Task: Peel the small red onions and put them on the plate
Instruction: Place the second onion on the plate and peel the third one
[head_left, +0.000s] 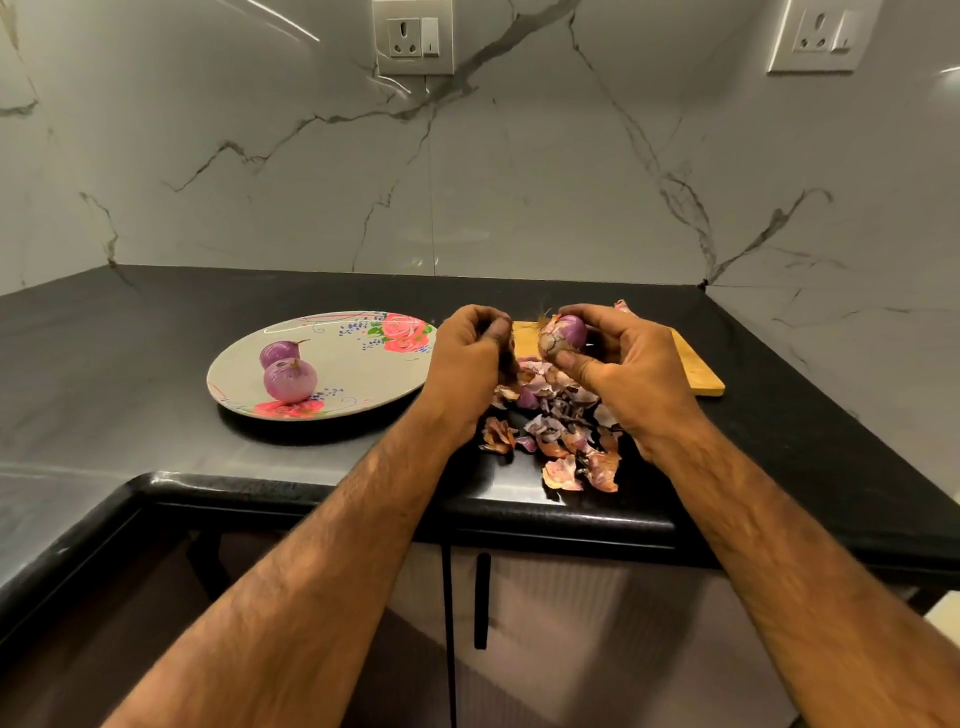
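Onion (569, 332) between right hand (618, 369) fingers, left hand (470, 353) seemingly pinching peel (511, 364)

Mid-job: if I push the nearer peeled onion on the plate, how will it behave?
The nearer peeled onion is round and rests on a shallow plate, so it would probably roll. Its bare skin looks smooth and glossy, so it is likely slippery to pinch.

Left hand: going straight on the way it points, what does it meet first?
Probably the left end of the cutting board, just beyond the left hand, which pinches a peel strip. Depth is unclear; higher up it could meet the onion in the right hand.
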